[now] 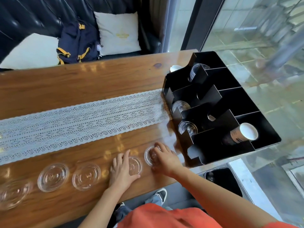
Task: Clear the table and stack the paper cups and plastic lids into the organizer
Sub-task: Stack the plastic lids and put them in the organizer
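Note:
Several clear plastic lids lie in a row along the near edge of the wooden table. My left hand rests on one lid, fingers curled around its left side. My right hand grips the rightmost lid just in front of the black organizer. Two more lids sit flat to the left, and a blurred one lies at the far left. The organizer holds lids on edge and a paper cup on its side.
A white lace runner crosses the table's middle. A second paper cup sits behind the organizer's far corner. Beyond the table, a dark sofa holds a navy backpack and a white cushion. A glass wall stands at the right.

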`<state>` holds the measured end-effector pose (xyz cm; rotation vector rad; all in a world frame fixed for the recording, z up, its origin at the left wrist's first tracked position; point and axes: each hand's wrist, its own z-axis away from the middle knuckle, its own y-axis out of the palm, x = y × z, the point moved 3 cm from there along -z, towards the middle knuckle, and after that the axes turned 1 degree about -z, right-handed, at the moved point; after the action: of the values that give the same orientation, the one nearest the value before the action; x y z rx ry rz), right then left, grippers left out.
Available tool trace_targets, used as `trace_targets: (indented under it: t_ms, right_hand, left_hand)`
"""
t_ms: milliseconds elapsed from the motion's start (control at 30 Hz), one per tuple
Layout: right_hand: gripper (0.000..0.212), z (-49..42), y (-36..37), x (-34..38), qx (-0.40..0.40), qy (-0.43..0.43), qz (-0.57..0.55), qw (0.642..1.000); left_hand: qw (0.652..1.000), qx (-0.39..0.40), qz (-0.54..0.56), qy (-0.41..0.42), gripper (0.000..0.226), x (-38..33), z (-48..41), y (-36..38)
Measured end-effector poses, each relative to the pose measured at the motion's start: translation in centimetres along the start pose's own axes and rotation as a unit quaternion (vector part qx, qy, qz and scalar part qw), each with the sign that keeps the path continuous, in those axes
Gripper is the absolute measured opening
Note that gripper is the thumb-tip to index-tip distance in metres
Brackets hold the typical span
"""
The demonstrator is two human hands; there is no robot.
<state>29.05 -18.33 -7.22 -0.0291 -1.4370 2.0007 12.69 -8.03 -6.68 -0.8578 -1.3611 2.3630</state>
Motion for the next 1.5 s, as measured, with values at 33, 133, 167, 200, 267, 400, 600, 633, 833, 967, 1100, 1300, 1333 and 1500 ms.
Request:
trace_targets:
  t_ms: [33, 133, 167, 200, 267, 400, 600, 633, 833, 967, 1100, 1300, 1333, 1500]
  right_hand:
    - [0.063, 0.0, 0.0, 0.0, -0.007, 0.005, 0.0, 1.0]
    - [0.06, 0.2, 0.0, 0.1, -0.022, 0.028, 0.0, 0.999]
    - [0.058, 0.2, 0.0, 0.2, -0.026, 0.035, -0.006, 0.999]
    - [0.056, 0.3, -0.1, 0.3, -0.032, 0.04, -0.018, 0.999]
    - [0.054, 0.4, -0.3, 0.4, -0.036, 0.049, -0.044, 0.997]
    - [0.054, 0.5, -0.8, 0.5, -0.021, 0.057, -0.034, 0.998]
    - [0.059, 0.4, -1.3, 1.1, -0.019, 0.094, -0.086, 0.992]
    - [0.062, 0.3, -1.6, 1.3, -0.019, 0.101, -0.12, 0.987]
    - [0.059, 0.4, -4.7, 4.8, -0.016, 0.046, -0.337, 0.94]
    - [0.055, 0.8, -6.2, 9.1, 0.004, -0.028, -0.377, 0.926]
    - [0.069, 1.1, -6.6, 12.6, 0.027, -0.102, -0.322, 0.941]
    - [0.077, 0.4, -6.3, 15.8, 0.036, -0.165, -0.22, 0.961]
    - [0.076, 0.3, -6.3, 16.3, 0.041, -0.174, -0.216, 0.96]
    - [0.066, -0.2, -5.9, 18.3, 0.068, -0.189, -0.189, 0.961]
  left_hand:
    - [1.0, 0.005, 0.001, -0.009, 0.104, 0.2, -0.1, -0.1]
    - [0.997, 0.013, 0.081, -0.014, 0.075, 0.9, -0.4, -0.2]
    - [0.993, 0.014, 0.116, -0.011, 0.061, 1.0, -0.5, -0.3]
    - [0.989, 0.015, 0.145, -0.009, 0.049, 1.1, -0.8, -0.4]
    - [0.982, 0.023, 0.188, -0.02, 0.033, 1.4, -1.2, -0.7]
    - [0.934, 0.046, 0.339, -0.1, 0.014, 2.1, -1.7, -1.2]
    - [0.668, 0.058, 0.696, -0.256, 0.019, 3.3, -1.5, -2.1]
    - [0.63, 0.066, 0.727, -0.265, 0.02, 3.5, -1.4, -2.3]
    - [0.521, 0.151, 0.804, -0.243, 0.028, 3.7, -0.5, -4.1]
    - [0.498, 0.208, 0.821, -0.188, 0.039, 3.2, 0.5, -5.4]
    - [0.459, 0.239, 0.847, -0.121, 0.048, 3.1, 1.2, -6.9]
    - [0.458, 0.233, 0.85, -0.119, 0.053, 4.1, 2.0, -8.1]
    - [0.46, 0.233, 0.849, -0.119, 0.052, 4.3, 2.2, -8.2]
    - [0.445, 0.234, 0.856, -0.119, 0.057, 6.1, 3.2, -8.9]
